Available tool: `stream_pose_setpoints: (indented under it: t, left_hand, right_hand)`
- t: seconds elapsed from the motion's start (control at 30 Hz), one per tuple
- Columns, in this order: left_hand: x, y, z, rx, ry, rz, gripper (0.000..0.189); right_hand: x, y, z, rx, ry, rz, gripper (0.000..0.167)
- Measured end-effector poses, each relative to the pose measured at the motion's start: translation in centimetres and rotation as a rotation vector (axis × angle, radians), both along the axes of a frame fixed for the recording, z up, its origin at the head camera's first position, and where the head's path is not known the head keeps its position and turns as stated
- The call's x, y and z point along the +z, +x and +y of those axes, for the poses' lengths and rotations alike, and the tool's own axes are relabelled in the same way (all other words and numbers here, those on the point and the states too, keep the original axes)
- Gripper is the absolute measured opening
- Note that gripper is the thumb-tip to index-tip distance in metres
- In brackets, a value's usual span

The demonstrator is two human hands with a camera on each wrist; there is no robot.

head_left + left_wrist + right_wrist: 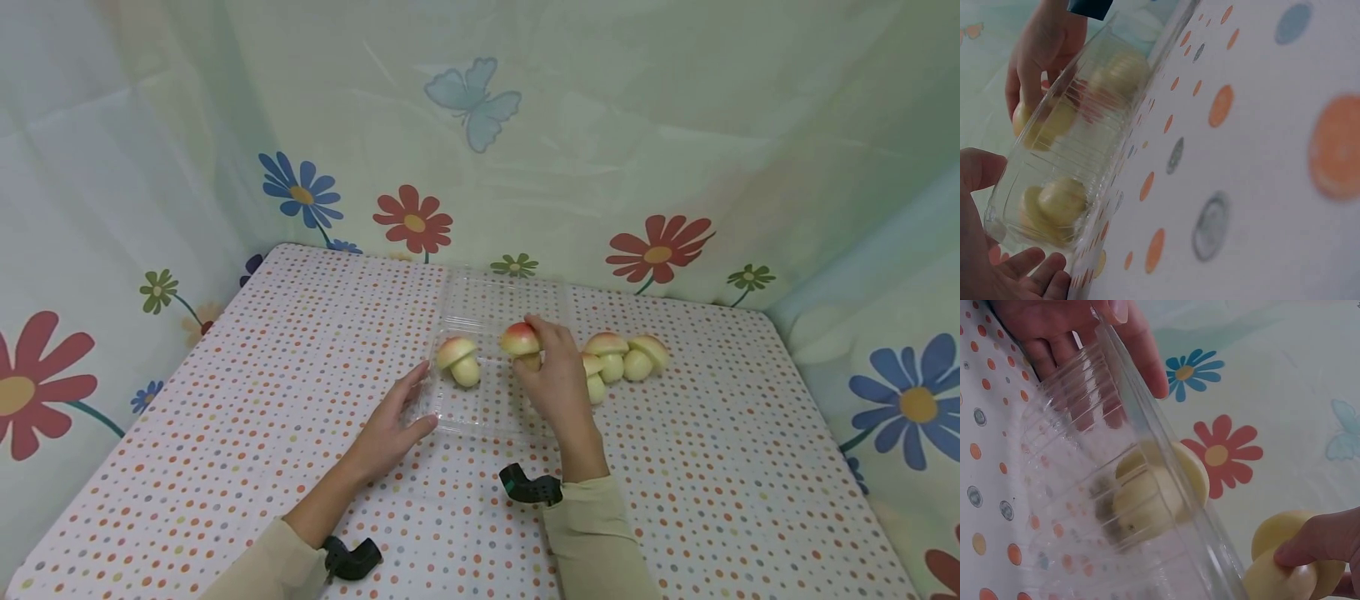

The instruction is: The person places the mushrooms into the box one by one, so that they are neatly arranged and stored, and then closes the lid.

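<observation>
A clear plastic box (457, 417) with its lid folded back lies mid-table. One mushroom (459, 362), with a red-yellow cap and pale stem, lies inside at the left; the left wrist view shows it through the wall. My right hand (557, 377) pinches a second mushroom (521, 340) between thumb and fingers over the right part of the box. In the right wrist view this held mushroom (1285, 575) is beyond the box rim. My left hand (390, 429) rests at the box's left side, its fingers extended along the wall (997, 231).
Several more mushrooms (611, 357) lie in a cluster on the dotted tablecloth (720, 467), just right of the box. The raised transparent lid (502, 292) reaches toward the floral curtain (555, 208) behind the table. Black wrist-worn devices (528, 485) sit near both sleeves.
</observation>
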State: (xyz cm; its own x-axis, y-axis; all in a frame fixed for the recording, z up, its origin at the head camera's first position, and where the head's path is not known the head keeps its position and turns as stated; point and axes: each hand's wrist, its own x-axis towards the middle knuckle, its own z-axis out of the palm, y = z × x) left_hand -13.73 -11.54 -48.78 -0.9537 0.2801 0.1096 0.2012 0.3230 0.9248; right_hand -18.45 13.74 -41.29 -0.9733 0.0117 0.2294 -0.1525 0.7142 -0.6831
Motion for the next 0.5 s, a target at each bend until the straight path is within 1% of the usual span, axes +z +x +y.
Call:
stream_pose_setpoints:
  t: [0.27,0.4,0.5]
  left_hand:
    - [-0.1,0.0,0.0,0.001,-0.002,0.004,0.078]
    - [0.0,0.0,0.0,0.005,-0.005,0.001,0.078]
    - [0.0,0.0,0.1,0.006,-0.006,-0.002,0.078]
  right_hand:
    - [-0.2,0.0,-0.7,0.008,0.012,-0.031,0.071]
    - [-0.4,0.0,-1.1,0.022,0.044,-0.046,0.073]
    - [-0.7,-0.1,-1.4,0.027,0.072,-0.034,0.072]
